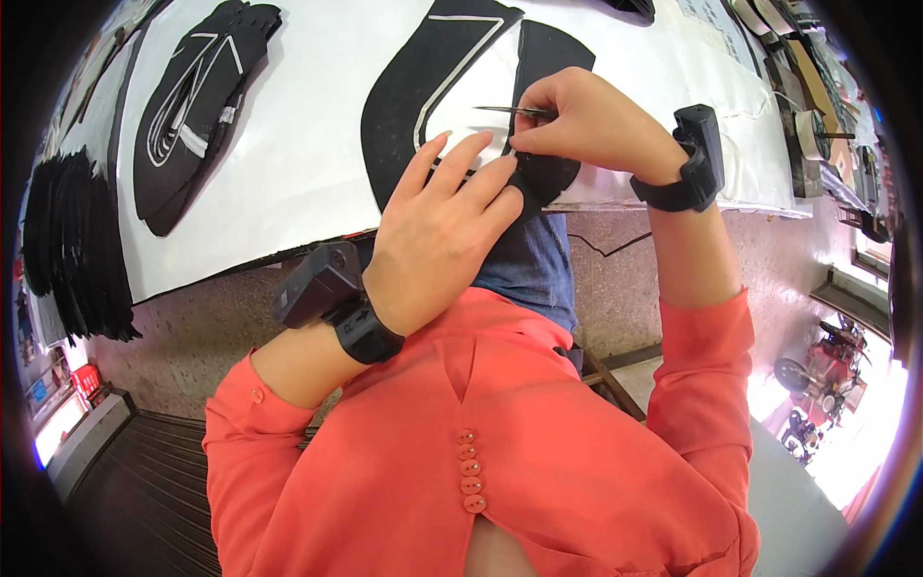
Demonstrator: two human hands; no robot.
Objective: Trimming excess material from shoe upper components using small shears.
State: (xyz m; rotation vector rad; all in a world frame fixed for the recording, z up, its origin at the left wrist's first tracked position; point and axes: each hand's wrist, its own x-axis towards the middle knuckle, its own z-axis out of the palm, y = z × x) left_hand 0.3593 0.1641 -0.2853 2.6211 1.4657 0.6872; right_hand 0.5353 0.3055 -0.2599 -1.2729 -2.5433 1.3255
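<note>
A large black shoe-upper piece (423, 91) with a white curved stripe lies on the white table (298, 154) near its front edge. My left hand (442, 231) presses flat on the piece's lower edge, fingers spread and pointing up-right. My right hand (586, 120) grips small metal scissors (510, 112), their blades pointing left over the black fabric, right above my left fingertips. Both wrists wear black strapped devices.
A second black upper (197, 106) with white lines lies at the table's left. A stack of black cut pieces (67, 250) hangs at the far left edge. Tools and tape rolls (817, 125) sit at the far right. Speckled floor lies below.
</note>
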